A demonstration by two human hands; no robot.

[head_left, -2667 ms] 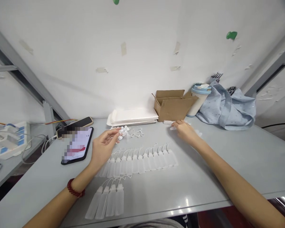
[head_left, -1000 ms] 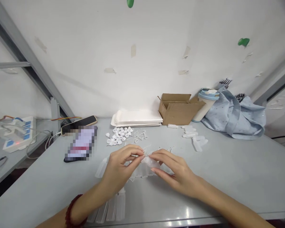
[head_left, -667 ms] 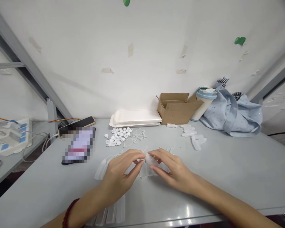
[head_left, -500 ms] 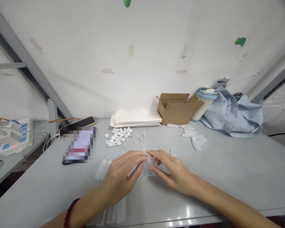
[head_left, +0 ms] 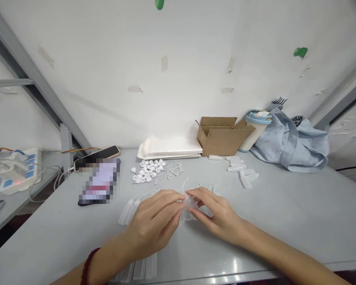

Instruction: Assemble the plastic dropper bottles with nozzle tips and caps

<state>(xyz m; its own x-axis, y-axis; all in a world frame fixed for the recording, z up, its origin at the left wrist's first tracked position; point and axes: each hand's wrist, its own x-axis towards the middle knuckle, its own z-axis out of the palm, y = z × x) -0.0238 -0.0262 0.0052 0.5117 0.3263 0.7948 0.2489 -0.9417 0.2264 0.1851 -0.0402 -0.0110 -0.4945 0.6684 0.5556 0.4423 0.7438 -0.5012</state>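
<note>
My right hand (head_left: 215,211) grips a small translucent plastic bottle (head_left: 190,202) between thumb and fingers, in the middle of the table. My left hand (head_left: 156,215) meets it from the left, fingers pinched together at the bottle's neck. A thin whitish strap (head_left: 185,183) sticks up just beyond the left fingertips; its lower end is hidden. Behind the left hand lies a row of clear flat tubes (head_left: 127,211) with thin straps at their tops. More long clear tubes (head_left: 140,270) lie under my left forearm, partly covered by it.
White caps (head_left: 148,170) and small loose straps (head_left: 174,170) lie beyond my hands. Several translucent bottles (head_left: 245,178) are to the right. A white stack of flat boxes (head_left: 172,147), an open carton (head_left: 221,142), a cup (head_left: 255,128) and a blue bag (head_left: 293,146) stand at the wall. Phones (head_left: 99,180) lie left.
My left fingers have shifted slightly right and closed further over the neck of the bottle. The thin strap now shows more and leans right. My right hand has barely moved.
</note>
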